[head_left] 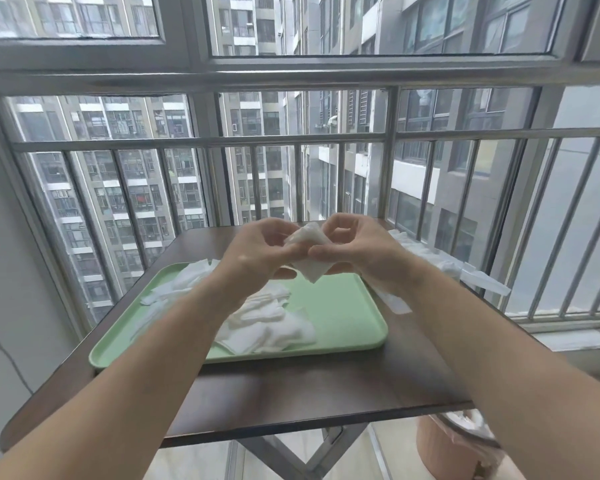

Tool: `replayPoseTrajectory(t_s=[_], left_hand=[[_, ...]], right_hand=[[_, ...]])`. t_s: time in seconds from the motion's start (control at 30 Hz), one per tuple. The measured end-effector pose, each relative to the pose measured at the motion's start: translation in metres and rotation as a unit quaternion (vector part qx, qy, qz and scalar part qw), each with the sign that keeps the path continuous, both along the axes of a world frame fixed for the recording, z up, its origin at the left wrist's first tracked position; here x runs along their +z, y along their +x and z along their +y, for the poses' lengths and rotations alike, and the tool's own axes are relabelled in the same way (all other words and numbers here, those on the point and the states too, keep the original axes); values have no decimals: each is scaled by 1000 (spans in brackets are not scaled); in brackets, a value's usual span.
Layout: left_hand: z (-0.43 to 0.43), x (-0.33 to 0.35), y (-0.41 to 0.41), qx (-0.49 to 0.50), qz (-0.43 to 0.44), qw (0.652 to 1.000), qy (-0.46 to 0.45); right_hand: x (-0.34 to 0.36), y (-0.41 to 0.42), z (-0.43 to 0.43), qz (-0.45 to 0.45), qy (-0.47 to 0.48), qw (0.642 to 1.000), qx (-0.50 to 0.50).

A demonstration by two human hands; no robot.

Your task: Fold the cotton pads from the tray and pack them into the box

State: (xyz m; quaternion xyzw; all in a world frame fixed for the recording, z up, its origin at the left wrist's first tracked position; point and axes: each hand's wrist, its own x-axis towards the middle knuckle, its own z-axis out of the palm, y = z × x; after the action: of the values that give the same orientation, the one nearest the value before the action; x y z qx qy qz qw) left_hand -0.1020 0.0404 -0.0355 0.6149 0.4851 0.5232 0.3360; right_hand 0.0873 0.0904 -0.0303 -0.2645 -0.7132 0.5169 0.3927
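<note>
Left grip (pixel 257 252) and right grip (pixel 355 251) both pinch one cotton pad (pixel 309 252) between fingers and thumbs, holding it in the air over the far side of the green tray (pixel 347 306). The fold appears under way, the pad creased but not flat; loose pads (pixel 267 323) lie heaped on the tray. Next: press the crease shut, then carry it to the box, which is not clearly identifiable here.
</note>
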Motion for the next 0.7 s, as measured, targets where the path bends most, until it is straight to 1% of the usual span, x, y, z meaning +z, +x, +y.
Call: replayPoseTrajectory(t_s=[0.13, 0.2, 0.33, 0.47, 0.53, 0.57, 0.63, 0.7], left_hand=[[-6, 4, 4, -43, -36, 998, -12], [-5, 6, 8, -51, -25, 998, -14], [-3, 13, 28, -37, 34, 999, 22], [5, 14, 54, -2, 19, 999, 50], [14, 8, 65, 17, 32, 998, 49], [19, 4, 70, 20, 46, 998, 39], [29, -4, 80, 16, 75, 997, 6], [39, -13, 90, 14, 83, 996, -22]], right_hand=[[25, 15, -4, -121, 47, 991, -1], [38, 21, -7, -191, 77, 978, -18], [59, 30, -12, -313, 129, 941, -29], [75, 45, -10, -436, 192, 877, -65], [80, 59, -5, -461, 205, 857, -104], [80, 66, -2, -461, 202, 856, -122], [77, 77, 6, -438, 188, 865, -154], [71, 84, 14, -405, 172, 879, -181]])
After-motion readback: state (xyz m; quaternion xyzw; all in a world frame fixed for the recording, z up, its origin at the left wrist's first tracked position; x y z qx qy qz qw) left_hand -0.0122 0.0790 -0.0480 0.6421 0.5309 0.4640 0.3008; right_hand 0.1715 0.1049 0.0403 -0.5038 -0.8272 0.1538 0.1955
